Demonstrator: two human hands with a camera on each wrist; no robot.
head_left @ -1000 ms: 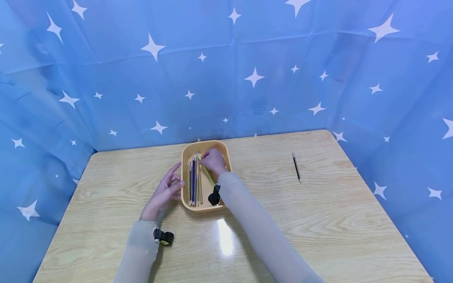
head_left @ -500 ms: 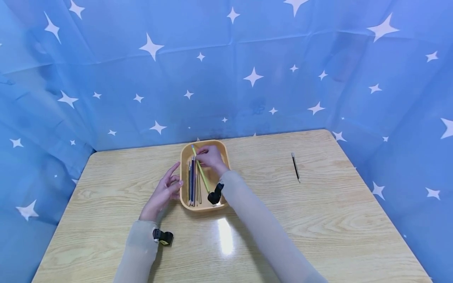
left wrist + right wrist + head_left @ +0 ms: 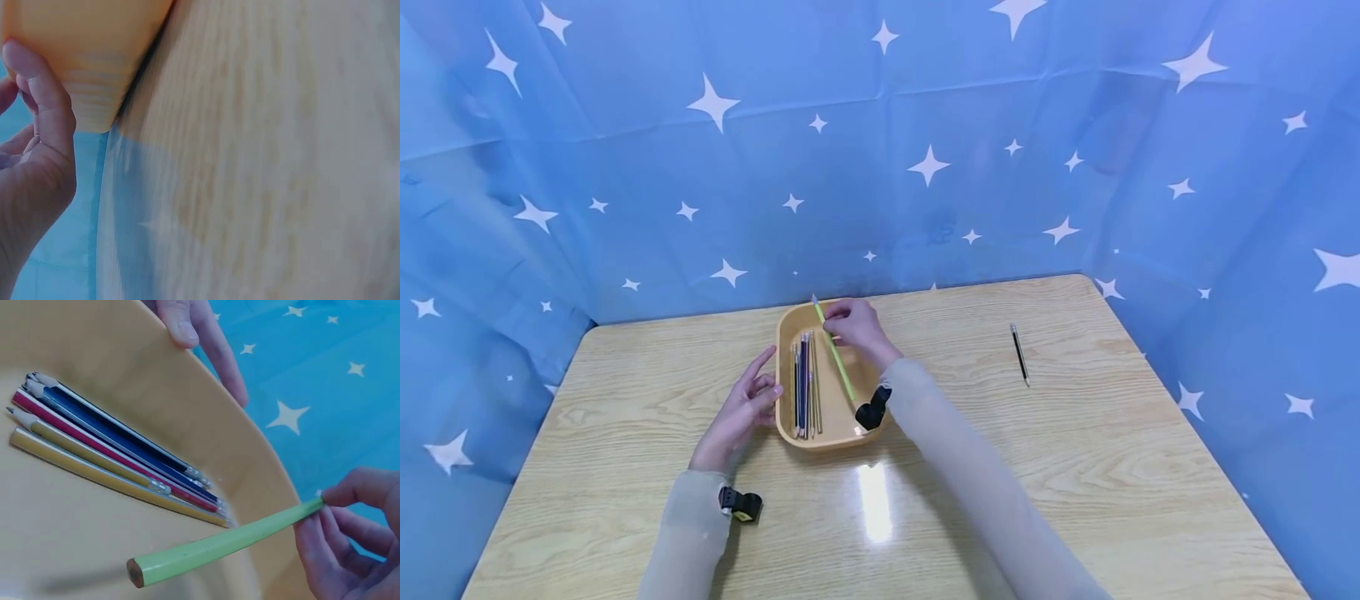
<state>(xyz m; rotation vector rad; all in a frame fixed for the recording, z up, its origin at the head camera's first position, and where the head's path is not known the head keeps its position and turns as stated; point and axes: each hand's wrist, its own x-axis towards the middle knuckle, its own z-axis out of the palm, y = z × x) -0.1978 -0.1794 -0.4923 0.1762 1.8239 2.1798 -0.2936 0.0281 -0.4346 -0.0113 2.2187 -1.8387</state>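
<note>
A yellow-orange tray (image 3: 785, 422) with rounded corners stands toward the back of the table. My left hand (image 3: 743, 412) holds its left side, thumb over the rim and fingers along the outer wall. With thumb and fingertips my right hand (image 3: 857, 329) pinches a light green pencil (image 3: 212, 547) near its far end. That pencil slants above the tray, its flat, unsharpened end toward the camera in the right wrist view. Several pencils, among them a red pencil (image 3: 119, 450) and a yellow pencil (image 3: 112, 476), lie side by side along the tray's left side.
A single black pencil (image 3: 1019, 354) lies on the wooden table (image 3: 1120, 467) to the right of the tray. Behind the table hangs a blue curtain (image 3: 850, 167) with white stars. Each wrist wears a small black camera (image 3: 741, 504).
The green pencil has come up from inside the tray in my right hand, its far end now over the back rim. My left hand stays at the tray's left side.
</note>
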